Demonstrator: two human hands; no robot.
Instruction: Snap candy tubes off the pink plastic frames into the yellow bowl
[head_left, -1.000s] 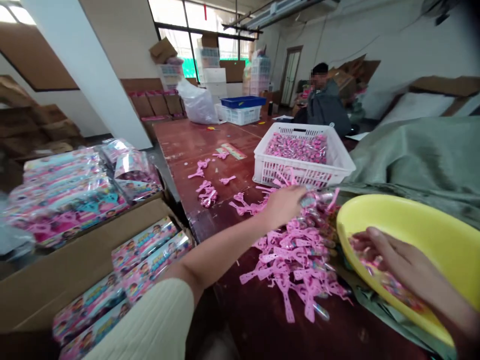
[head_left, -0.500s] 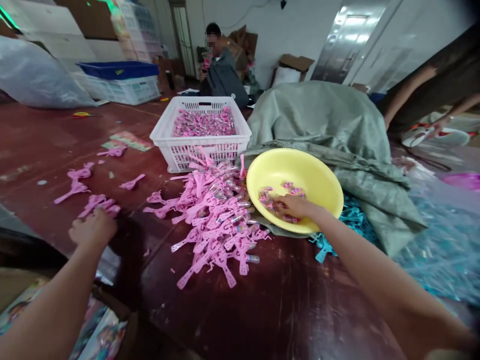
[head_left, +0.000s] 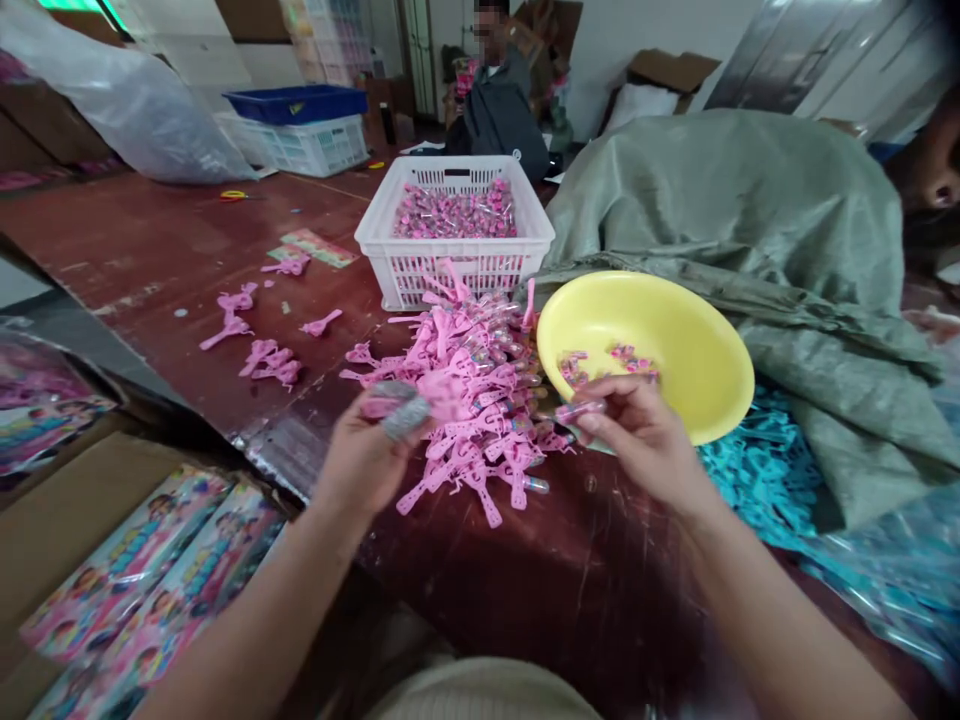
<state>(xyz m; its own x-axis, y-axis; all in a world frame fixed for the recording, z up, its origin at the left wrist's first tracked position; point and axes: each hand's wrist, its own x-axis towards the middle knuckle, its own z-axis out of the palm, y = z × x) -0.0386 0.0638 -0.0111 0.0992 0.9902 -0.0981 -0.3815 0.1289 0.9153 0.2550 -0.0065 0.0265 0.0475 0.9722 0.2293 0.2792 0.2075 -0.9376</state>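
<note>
My left hand [head_left: 366,455] is closed on a pink plastic piece [head_left: 444,394], blurred by motion, in front of the pile. Grey wrapping covers some of its fingertips. Between the fingertips of my right hand [head_left: 651,440] is a small clear tube [head_left: 579,410] with pink inside, held at the near rim of the yellow basin [head_left: 701,345]. More small tubes [head_left: 631,357] lie in that basin. A heap of pink plastic pieces [head_left: 480,440], some with clear tubes attached, spreads over the table between and beyond my hands.
Behind the heap stands a white crate [head_left: 454,247] full of tubes. A grey-green cover [head_left: 720,190] rises at the back right, with teal pieces [head_left: 765,460] below it. Loose pink pieces [head_left: 270,362] lie at left, above an open carton [head_left: 97,500]. Someone sits beyond the crate.
My left hand has picked up a pink piece from the left and moved right to the heap. My right hand has come out of the basin with a tube. The view has shifted left.
</note>
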